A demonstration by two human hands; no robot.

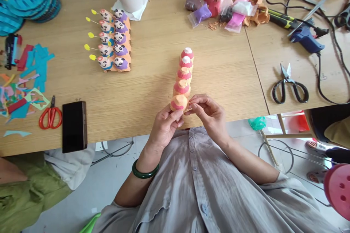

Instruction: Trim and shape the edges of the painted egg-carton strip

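Note:
A row of egg-carton cups (183, 80) painted orange and pink, with white tips on the far cups, lies lengthwise on the wooden table (226, 80). My left hand (165, 125), with a dark green bangle (145, 169) on its wrist, holds the nearest cup (179, 102) from below and the side. My right hand (207, 116) pinches that same cup at its right edge with the fingertips. The part of the cup under my fingers is hidden.
Painted egg-carton figures (115, 40) stand at the left, near coloured paper scraps (27, 80), red scissors (50, 117) and a black phone (74, 126). Clay packets (202, 12), a blue glue gun (307, 40) and black scissors (290, 87) lie farther right. A co-worker's green-clad leg (27, 193) shows below.

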